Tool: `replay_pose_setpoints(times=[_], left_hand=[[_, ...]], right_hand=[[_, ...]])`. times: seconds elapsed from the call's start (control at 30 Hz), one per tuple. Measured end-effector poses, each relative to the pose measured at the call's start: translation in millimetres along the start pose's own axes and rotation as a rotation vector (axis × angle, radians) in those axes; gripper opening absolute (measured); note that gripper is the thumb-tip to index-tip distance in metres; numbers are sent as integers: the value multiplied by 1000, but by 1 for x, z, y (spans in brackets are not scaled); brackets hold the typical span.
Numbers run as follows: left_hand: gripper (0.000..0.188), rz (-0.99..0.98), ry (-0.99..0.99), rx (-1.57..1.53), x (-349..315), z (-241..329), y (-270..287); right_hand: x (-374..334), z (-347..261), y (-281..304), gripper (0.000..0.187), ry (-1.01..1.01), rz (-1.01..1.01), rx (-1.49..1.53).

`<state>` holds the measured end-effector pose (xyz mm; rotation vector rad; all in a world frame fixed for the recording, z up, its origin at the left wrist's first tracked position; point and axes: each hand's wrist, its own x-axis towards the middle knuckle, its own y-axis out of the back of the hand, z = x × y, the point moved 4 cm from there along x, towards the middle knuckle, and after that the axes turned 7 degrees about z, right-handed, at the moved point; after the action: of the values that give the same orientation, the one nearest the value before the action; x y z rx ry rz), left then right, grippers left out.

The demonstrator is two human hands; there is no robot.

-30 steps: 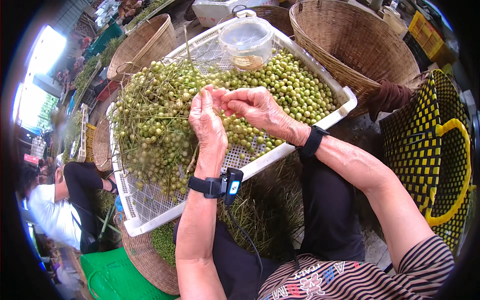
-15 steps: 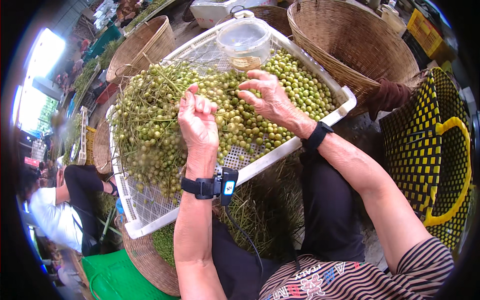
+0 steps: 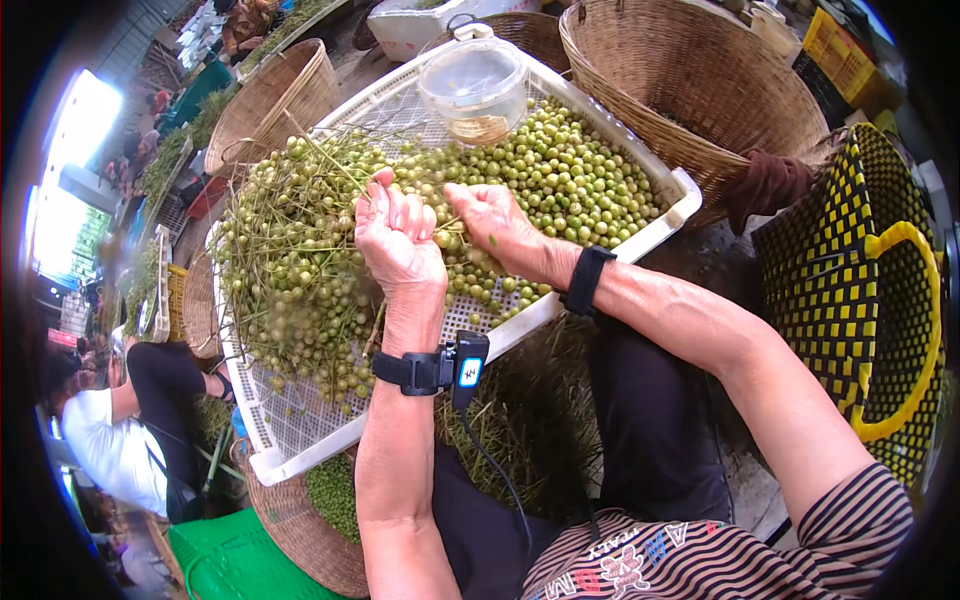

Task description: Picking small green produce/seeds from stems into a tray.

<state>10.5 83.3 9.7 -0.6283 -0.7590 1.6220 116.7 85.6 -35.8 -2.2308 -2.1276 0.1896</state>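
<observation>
My left hand (image 3: 402, 235) is curled closed, and a thin stalk with stems pokes out beyond its fingers. To its right, my right hand (image 3: 497, 222) has its fingers drawn together at the green berries between the two hands; what they pinch is hidden. Under both hands, a white slatted plastic tray (image 3: 300, 455) rests across my lap. Stemmed bunches of small round green berries (image 3: 285, 240) fill its left side, while loose berries (image 3: 590, 170) cover the right. A clear round plastic tub (image 3: 475, 92) stands at the tray's far edge.
Wicker baskets (image 3: 690, 75) stand beyond the tray, and another (image 3: 275, 105) sits at far left. At right is a black-and-yellow woven bag (image 3: 825, 280). Plucked stems (image 3: 500, 440) lie below the tray. A person in a white top (image 3: 110, 440) sits at left near green fabric (image 3: 240, 560).
My right hand has come down and left toward my left hand, its spread fingers now closed in. The left hand stays nearly in place. The whole view has shifted slightly.
</observation>
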Motion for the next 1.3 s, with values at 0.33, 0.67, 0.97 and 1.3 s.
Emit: replay_pose_setpoints(times=[0.33, 0.67, 0.97, 1.3], left_hand=[[21, -7, -86, 96, -9, 0, -3], [18, 15, -136, -26, 7, 33, 7], [18, 43, -94, -99, 12, 30, 15], [20, 29, -190, 74, -2, 25, 1]], right_hand=[[14, 16, 8, 32, -144, 11, 32], [23, -16, 33, 24, 746, 185, -638], [-20, -11, -13, 35, -90, -684, -61], [-19, -4, -9, 31, 725, -202, -878]])
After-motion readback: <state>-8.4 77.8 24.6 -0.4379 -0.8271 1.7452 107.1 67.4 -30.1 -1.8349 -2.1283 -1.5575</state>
